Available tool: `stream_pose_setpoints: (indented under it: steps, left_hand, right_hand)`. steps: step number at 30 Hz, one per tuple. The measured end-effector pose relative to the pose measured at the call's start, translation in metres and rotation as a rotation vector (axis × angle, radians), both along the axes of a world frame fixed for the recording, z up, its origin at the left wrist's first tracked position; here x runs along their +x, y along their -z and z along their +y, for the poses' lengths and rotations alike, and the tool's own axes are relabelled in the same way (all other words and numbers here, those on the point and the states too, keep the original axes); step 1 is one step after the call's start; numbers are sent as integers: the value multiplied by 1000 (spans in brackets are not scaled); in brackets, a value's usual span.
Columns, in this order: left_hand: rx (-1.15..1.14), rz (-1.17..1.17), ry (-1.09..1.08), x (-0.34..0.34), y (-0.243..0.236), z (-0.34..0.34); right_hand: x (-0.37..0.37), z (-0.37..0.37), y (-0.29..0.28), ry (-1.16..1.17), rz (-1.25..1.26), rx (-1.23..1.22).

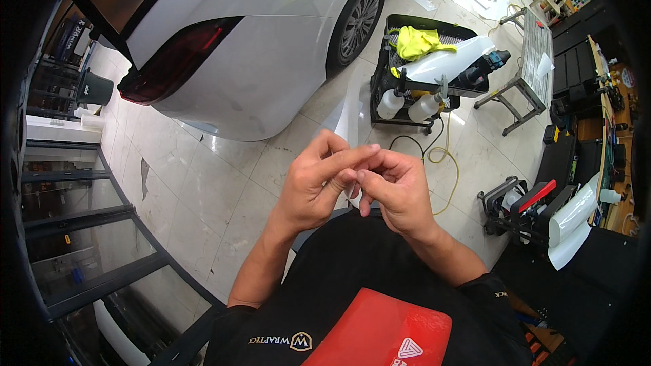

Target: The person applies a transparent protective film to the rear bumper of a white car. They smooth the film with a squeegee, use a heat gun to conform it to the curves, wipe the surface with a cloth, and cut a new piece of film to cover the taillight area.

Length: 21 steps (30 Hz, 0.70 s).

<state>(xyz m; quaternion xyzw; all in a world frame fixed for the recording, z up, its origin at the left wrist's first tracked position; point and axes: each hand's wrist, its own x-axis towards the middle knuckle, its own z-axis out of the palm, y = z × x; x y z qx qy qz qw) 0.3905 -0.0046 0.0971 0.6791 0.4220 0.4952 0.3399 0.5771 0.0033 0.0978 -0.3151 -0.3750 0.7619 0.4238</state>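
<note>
My left hand [313, 179] and my right hand [400, 190] meet in front of my body, thumbs and fingertips pinched together. Between them shows a narrow white strip [348, 112] that looks like film or backing paper. Its upper part stretches up beyond my fingers, and a bit of it appears below them. The pinched edge itself is hidden by my fingers. Past my hands stands a light grey car [278, 61], its red tail light [183, 61] and rear wheel [359, 20] towards me.
A black cart [434, 85] beyond my right hand carries a yellow-green cloth [422, 42], white sheet and spray bottles [424, 106]. A metal step bench [522, 71] stands to its right. A yellow hose [447, 159] lies on the tiles. A red panel [386, 329] lies against my black shirt.
</note>
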Motion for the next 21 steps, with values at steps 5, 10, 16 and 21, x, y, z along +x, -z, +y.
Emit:
stream_pose_setpoints:
  steps: [5, 10, 16, 21]
  left_hand:
    - [-81, -301, -350, 30, -14, -14]
    - [-53, 109, -268, 21, -26, -25]
    - [-41, 198, -237, 23, -27, -26]
    - [-121, 155, -216, 24, -25, -25]
  right_hand:
    - [-6, -6, 8, 182, 120, -23]
    - [-8, -6, 15, 224, 99, 49]
    - [-7, -6, 21, 206, 66, 134]
    - [-1, -5, 23, 185, 51, 98]
